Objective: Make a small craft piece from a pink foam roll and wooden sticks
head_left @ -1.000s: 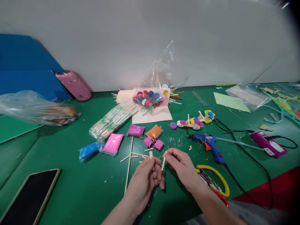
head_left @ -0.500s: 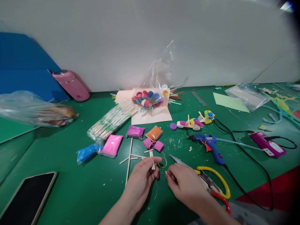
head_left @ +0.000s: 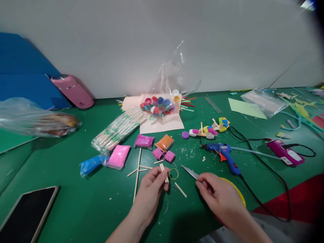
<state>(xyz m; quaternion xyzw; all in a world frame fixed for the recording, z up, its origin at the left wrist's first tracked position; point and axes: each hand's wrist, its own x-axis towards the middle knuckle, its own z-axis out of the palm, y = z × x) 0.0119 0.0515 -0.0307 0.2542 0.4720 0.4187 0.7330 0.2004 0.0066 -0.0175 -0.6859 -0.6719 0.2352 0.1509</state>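
My left hand [head_left: 152, 189] pinches a few short wooden sticks [head_left: 164, 173] upright between thumb and fingers. My right hand [head_left: 220, 194] lies over the scissors [head_left: 189, 171], its fingers curled at the base of the grey blades; part of the yellow handle shows behind it. Between the hands, a short stick [head_left: 180, 190] lies on the green table beside a yellow-green ring [head_left: 173, 173]. Longer sticks [head_left: 137, 175] cross each other left of my left hand. Two pink pieces [head_left: 169, 156] sit just beyond the held sticks.
A blue glue gun [head_left: 226, 155] with a black cord lies at the right, near a purple device [head_left: 285, 152]. Clay packets [head_left: 118, 156], bagged sticks [head_left: 118, 130] and bottle caps [head_left: 159, 105] stand farther back. A phone [head_left: 27, 214] is at the left.
My right hand has moved right onto the scissors, and the short stick now lies on the table between my hands. My left hand still holds its sticks. The view has shifted slightly.
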